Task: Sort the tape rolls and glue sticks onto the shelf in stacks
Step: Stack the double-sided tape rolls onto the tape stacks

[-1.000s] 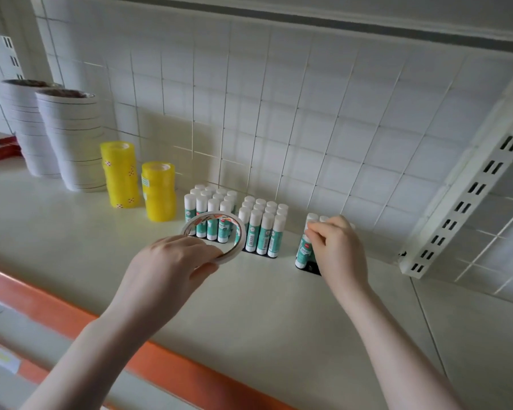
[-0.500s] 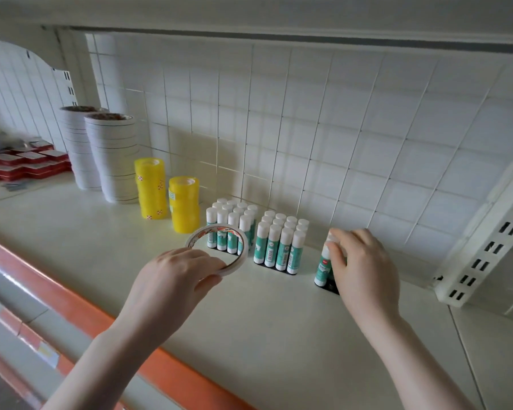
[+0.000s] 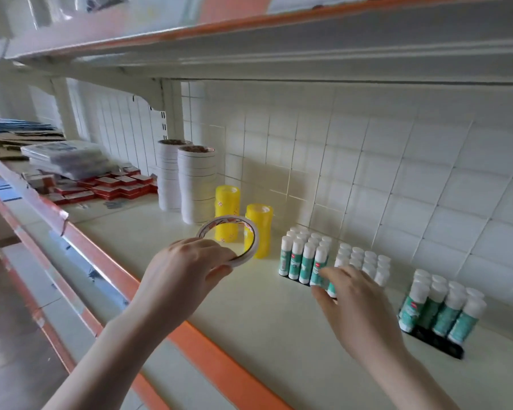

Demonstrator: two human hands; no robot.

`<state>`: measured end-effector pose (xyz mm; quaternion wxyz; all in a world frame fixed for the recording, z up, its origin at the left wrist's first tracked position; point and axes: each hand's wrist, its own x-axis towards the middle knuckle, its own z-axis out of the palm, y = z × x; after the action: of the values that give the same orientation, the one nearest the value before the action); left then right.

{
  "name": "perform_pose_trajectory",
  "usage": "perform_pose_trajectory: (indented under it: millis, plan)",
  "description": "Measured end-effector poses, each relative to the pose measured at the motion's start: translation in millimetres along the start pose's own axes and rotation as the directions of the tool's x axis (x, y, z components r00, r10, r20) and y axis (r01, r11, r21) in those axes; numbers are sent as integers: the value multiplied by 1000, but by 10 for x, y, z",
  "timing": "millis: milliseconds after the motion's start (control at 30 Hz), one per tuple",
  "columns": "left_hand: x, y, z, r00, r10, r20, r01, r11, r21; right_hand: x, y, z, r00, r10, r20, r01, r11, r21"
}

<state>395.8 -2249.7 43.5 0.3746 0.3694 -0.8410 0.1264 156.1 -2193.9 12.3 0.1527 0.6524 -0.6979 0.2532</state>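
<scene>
Ideally, left hand (image 3: 187, 270), pinching the thin tape (image 3: 229, 241) at frame centre, should lower it flat onto the white stack (image 3: 196, 184) above, while right hand (image 3: 356, 303) hovers spread, empty, over the glue (image 3: 304, 258).

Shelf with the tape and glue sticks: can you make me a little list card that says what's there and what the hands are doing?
left hand: holds a thin tape roll up above the shelf
right hand: fingers spread, at the middle glue stick block
glue stick blocks: three, upright, on dark bases
yellow tape stacks: two, beside the glue sticks
white tape stacks: two tall ones, by the tiled wall
red boxes: further left
</scene>
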Motion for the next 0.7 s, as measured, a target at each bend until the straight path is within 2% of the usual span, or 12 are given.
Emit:
perform_pose_trajectory:
  millis: [200,433,700]
  plan:
    - [-73,-934,-293,999,38,-8,-38,999,4,246,-874,419,999,46,-5,-45,993,105]
    - [37,-2048,-624,995,99,1,-99,995,11,602,-1823,868,974,226,2,-224,964,143]
    - [444,-2914,-588,995,94,-38,-95,995,-32,1039,-2286,1327,968,247,36,-250,962,112]
